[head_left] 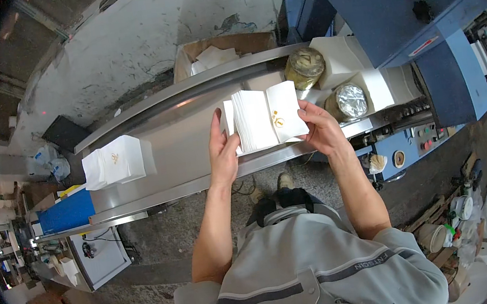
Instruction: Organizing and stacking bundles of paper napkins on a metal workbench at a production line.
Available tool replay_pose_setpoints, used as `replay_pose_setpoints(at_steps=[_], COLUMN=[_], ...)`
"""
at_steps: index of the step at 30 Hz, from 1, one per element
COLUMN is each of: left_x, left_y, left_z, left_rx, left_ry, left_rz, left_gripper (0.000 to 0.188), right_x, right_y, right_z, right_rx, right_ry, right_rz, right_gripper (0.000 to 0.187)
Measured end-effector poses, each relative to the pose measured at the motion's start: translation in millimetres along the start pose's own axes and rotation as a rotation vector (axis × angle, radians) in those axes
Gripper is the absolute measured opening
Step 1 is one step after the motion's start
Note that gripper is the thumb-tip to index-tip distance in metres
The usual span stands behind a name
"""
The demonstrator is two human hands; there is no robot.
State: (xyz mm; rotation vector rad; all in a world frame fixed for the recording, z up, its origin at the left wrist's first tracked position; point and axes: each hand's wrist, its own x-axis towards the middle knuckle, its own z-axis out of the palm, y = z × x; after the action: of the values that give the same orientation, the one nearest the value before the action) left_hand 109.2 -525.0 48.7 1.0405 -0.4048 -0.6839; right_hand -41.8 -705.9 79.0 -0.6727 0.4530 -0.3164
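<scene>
A thick stack of folded white paper napkins [254, 117] with a small gold-orange print is held in front of me over the metal table. My left hand [223, 148] is closed round its left side, the thumb and fingers on the outer layers. On the other side, my right hand [321, 126] pinches the right edge, its thumb on top near the print. The stack parts in the middle, so a printed portion leans away from the plain layered edges. Another stack of printed white napkins [114, 161] rests at the table's left end.
The long metal table [179, 129] has raised rims. Two cylindrical containers [304, 67] stand at its right end beside white paper stacks [342, 59]. A blue machine [409, 7] rises at right, with a button panel [424, 134] below. Behind is a cardboard box [182, 58] of paper; a blue belt [67, 211] lies left.
</scene>
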Motion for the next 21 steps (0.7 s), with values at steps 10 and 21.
replay_pose_setpoints(at_steps=[10, 21], left_x=[1, -11], left_y=[1, 7], left_z=[-2, 37], left_rx=[0.006, 0.811], left_ry=[0.003, 0.117], left_rz=[-0.009, 0.044], left_gripper=[0.073, 0.079], right_x=[4, 12], right_y=[1, 43], right_z=[2, 4], right_rx=[0.005, -0.402], right_ry=[0.012, 0.103], right_rz=[0.010, -0.058], right_gripper=[0.044, 0.045])
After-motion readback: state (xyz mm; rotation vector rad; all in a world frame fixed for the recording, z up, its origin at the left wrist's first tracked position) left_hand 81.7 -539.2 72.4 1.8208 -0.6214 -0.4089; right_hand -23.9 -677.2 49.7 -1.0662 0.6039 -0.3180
